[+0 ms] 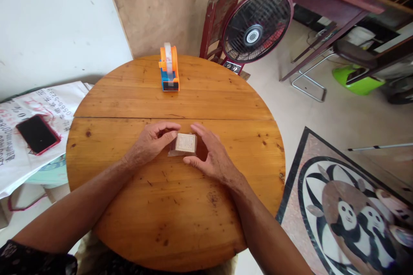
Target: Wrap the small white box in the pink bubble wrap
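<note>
- Small box (186, 142), pale cardboard with a printed label on top, sits pretty much dead centre on the round wooden bench (180, 223), just on the near side of the seam across the top.
- Left hand (151, 142) is curled in on the box's left side, with the thumb tip pressed against that edge.
- Right hand (209, 154) is cupped round the right side, forefinger along the far edge and thumb by the near edge. The palm itself stays off it.
- There's a bit of clear film or tape under the box's left corner; can't tell which.
- Orange and blue tape dispenser (169, 68) stands well apart at the far edge of the bench.
- Off to the left, a black phone in a red case (38, 134) lies on a printed white sack (58, 107).
- A maroon floor fan (256, 25) stands behind the bench, and there's a panda mat (355, 215) on the floor to the right.
</note>
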